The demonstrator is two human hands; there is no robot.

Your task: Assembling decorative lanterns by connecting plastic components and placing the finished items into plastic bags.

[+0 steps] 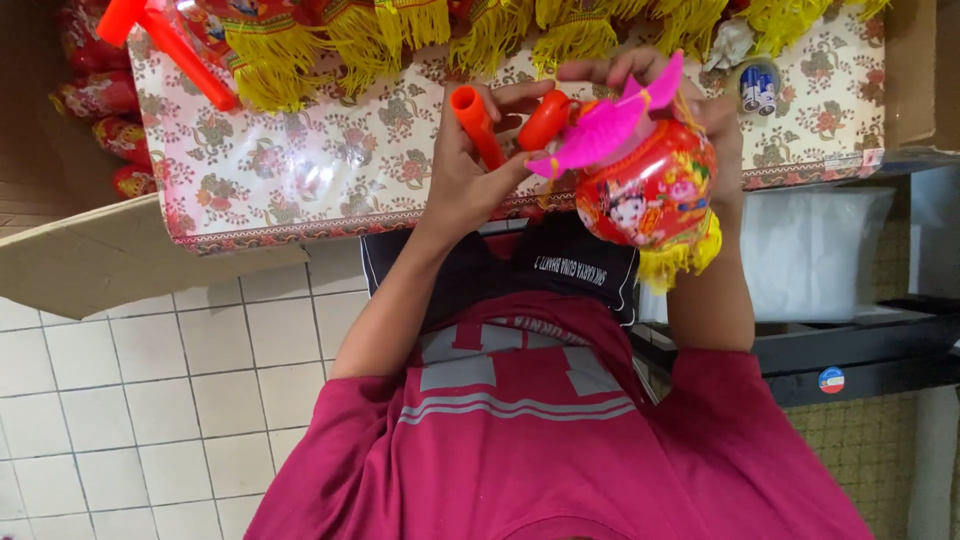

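A floral cloth (300, 160) is covering the table across the top of the view, and white floor tiles (150, 400) are filling the lower left. The person's red shirt (540, 450) is taking up the bottom centre. To the right, a clear plastic bag (810, 250) is sitting on a dark shelf (850, 350). Yellow fringes (400, 35) are hanging along the table's far edge, with red packets (100, 100) lying at the far left and a loose orange handle (170, 45) lying on the cloth near them.

The lantern (650, 190), round, red and printed with a cartoon figure, is being held over the table's near edge, in front of the person's chest. A pink wing-shaped top (610, 125) is sitting on it and a yellow tassel (680, 260) is hanging beneath it.

The right hand (710, 110) is wrapping around the lantern's far side, its fingers (620, 68) curling over the pink top, so it is clamped on the lantern. The left hand (465, 175) is just left of the lantern, closed around an orange tube (478, 125), with its fingertips reaching to a rounded orange piece (545, 118) touching the pink top. The 2 hands are close together, the lantern lying mostly in the right one.

2 small batteries (757, 88) are lying on the cloth just beyond the right hand.
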